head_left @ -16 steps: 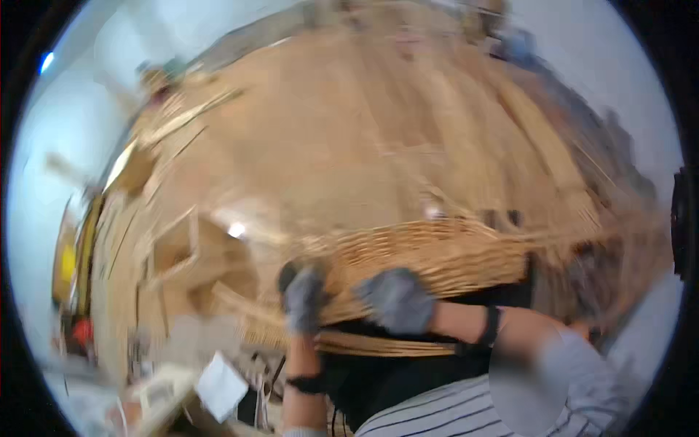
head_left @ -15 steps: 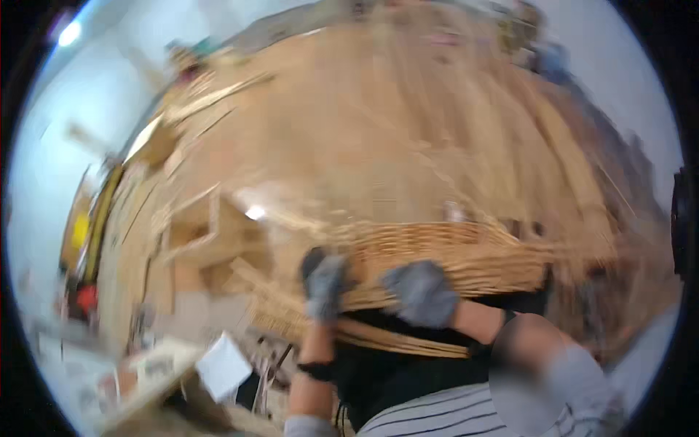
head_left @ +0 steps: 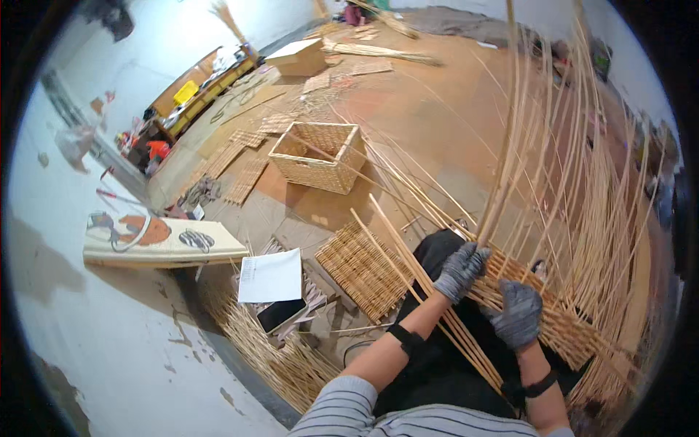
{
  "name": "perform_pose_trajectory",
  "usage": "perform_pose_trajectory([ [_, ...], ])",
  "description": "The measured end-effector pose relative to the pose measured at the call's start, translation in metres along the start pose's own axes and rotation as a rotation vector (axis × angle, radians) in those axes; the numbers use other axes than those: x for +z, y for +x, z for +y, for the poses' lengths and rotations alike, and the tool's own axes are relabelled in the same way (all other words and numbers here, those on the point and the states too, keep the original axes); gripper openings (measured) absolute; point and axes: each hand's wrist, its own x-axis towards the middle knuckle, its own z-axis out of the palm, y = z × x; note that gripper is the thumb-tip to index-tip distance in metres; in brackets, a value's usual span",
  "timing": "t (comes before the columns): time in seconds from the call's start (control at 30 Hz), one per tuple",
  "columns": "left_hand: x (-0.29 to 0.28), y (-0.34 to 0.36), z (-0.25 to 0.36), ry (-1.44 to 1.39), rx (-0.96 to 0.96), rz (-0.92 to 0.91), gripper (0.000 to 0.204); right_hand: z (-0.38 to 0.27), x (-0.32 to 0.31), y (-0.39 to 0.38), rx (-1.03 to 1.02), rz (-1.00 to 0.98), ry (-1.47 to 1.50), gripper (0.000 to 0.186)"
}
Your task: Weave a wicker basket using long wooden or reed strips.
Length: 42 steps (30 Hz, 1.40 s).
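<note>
Across my lap slants a woven wicker panel (head_left: 571, 331), with long thin rods rising from its far side. My left hand (head_left: 462, 273), in a grey knit glove, is closed at the panel's upper left end, around the base of tall wicker rods (head_left: 501, 191). Below it, my right hand (head_left: 517, 315), gloved the same way, grips the panel's near edge with bent fingers; its fingertips are partly hidden. Several loose rods (head_left: 466, 341) lie over my black apron (head_left: 429, 364), beside my left forearm. Left of my knee rests another flat woven panel (head_left: 364, 271).
A rectangular wicker basket (head_left: 318, 156) stands on the floor ahead. To the left are a white paper (head_left: 270, 277), a phone (head_left: 281, 316), a bundle of thin rods (head_left: 280, 357) and a pale padded board (head_left: 164, 240). Rods fan out at right. A cardboard box (head_left: 297, 58) sits farther back.
My view has swung left and sharpened from blur. Both hands were on the woven piece lying more level; now it slants down to the right and my left hand grips tall rods.
</note>
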Motion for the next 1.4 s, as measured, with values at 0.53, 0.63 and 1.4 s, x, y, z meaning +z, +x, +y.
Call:
perform_pose_trajectory([
  [0.53, 0.005, 0.012, 0.003, 0.432, -0.004, 0.077, 0.036, 0.007, 0.019, -0.010, -0.085, 0.030, -0.096, 0.060],
  [0.63, 0.003, 0.009, 0.004, 0.381, -0.005, 0.061, 0.037, 0.005, 0.020, -0.011, -0.097, 0.036, -0.093, 0.061],
  [1.4, -0.059, -0.031, 0.129, -0.155, 0.078, 0.168, 0.032, 0.007, 0.024, 0.004, 0.067, 0.031, -0.066, 0.045],
])
